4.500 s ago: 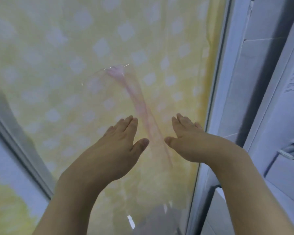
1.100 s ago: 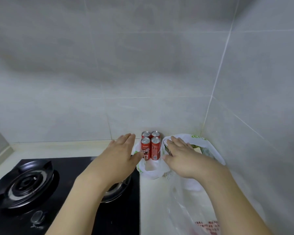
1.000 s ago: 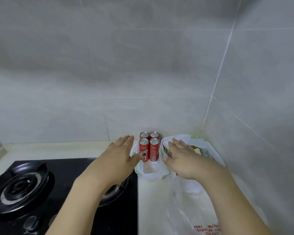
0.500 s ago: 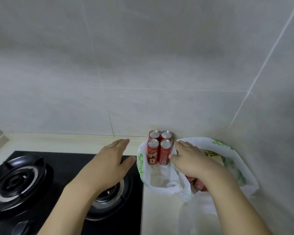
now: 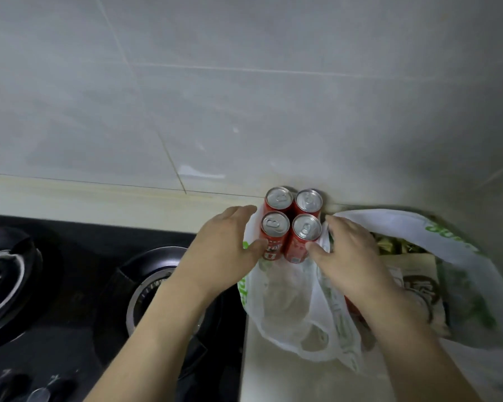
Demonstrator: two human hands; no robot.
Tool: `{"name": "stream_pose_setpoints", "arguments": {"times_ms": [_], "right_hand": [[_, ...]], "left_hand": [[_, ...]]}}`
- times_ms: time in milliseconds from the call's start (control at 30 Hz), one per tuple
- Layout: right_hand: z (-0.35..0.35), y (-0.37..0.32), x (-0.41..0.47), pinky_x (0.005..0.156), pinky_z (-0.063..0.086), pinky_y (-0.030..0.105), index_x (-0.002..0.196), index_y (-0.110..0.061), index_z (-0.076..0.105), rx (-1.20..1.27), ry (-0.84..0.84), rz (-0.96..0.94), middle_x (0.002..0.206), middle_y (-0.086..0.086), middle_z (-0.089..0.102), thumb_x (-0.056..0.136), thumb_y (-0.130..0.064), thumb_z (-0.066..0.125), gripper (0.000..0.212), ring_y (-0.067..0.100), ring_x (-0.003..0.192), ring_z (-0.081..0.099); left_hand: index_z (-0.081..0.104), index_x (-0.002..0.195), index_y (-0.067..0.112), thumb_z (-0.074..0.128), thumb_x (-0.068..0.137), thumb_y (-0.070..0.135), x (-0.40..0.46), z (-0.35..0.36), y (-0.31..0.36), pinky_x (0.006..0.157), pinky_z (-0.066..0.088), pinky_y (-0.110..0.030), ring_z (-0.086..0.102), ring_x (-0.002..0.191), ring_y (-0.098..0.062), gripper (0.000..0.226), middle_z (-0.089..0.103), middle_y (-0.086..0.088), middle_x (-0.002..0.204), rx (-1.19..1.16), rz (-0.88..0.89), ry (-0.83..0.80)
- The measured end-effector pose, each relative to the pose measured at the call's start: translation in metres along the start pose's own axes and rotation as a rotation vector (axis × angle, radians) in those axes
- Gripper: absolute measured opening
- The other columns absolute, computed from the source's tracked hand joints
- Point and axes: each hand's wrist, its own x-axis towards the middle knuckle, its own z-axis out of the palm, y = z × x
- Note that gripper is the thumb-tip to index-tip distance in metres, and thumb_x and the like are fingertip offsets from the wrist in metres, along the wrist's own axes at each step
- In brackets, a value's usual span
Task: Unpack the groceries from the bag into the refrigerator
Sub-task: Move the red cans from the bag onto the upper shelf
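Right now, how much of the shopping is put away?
Nothing looks put away yet; no refrigerator is in view. Four red cans stand in a block by the tiled wall. The left hand and right hand flank them, thumbs touching the front two cans. The white bag still holds packets. So the cans, then the rest of the bag, are left.

One camera, worn on the head, looks steeply down. It sits close above both hands, facing the tiled wall (image 5: 244, 82) beyond them.
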Motion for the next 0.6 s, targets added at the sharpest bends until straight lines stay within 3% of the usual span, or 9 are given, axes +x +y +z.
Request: {"name": "stream_pose_setpoints", "arguments": {"times_ms": [100,233,400,500,600], "right_hand": [[0.021,0.013,0.019,0.082,0.043,0.040,0.086,-0.018,0.051,-0.006,0.000,0.048,0.088,0.001,0.058,0.075,-0.042,0.061,0.029,0.027,0.092,0.054],[0.049,0.025,0.038,0.090,0.043,0.045,0.096,-0.018,0.058,-0.039,-0.055,0.069,0.097,0.002,0.062,0.065,-0.059,0.047,0.053,0.029,0.100,0.056],[0.062,0.030,0.044,0.103,0.034,0.045,0.105,-0.015,0.062,-0.036,0.018,0.076,0.115,0.005,0.057,0.057,-0.059,0.079,0.066,0.031,0.115,0.048],[0.063,0.035,0.043,0.104,0.032,0.042,0.106,-0.022,0.063,-0.022,0.066,0.051,0.119,0.002,0.054,0.055,-0.068,0.071,0.069,0.027,0.117,0.044],[0.060,0.035,0.038,0.106,0.030,0.047,0.106,-0.025,0.065,0.029,0.107,0.045,0.120,-0.002,0.052,0.056,-0.065,0.074,0.064,0.018,0.115,0.032]], "left_hand": [[0.043,0.143,0.020,0.063,0.089,0.040,0.023,0.019,-0.004,0.103,0.037,-0.028,0.049,0.125,-0.018,0.061,0.049,0.002,0.142,0.003,-0.043,-0.036],[0.055,0.128,0.021,0.058,0.074,0.052,0.044,0.042,-0.010,0.098,0.042,-0.039,0.054,0.115,-0.025,0.062,0.055,0.000,0.131,-0.009,-0.079,-0.047],[0.047,0.137,0.027,0.073,0.073,0.049,0.062,0.063,-0.017,0.107,0.035,-0.034,0.044,0.126,-0.022,0.072,0.042,0.004,0.142,0.004,-0.087,-0.036],[0.048,0.136,0.032,0.074,0.068,0.051,0.067,0.069,-0.016,0.106,0.036,-0.034,0.045,0.125,-0.019,0.075,0.041,0.009,0.141,-0.004,-0.066,0.006],[0.056,0.130,0.030,0.075,0.065,0.055,0.064,0.071,-0.017,0.105,0.037,-0.037,0.044,0.124,-0.021,0.072,0.038,0.010,0.144,0.011,-0.072,0.082]]}}
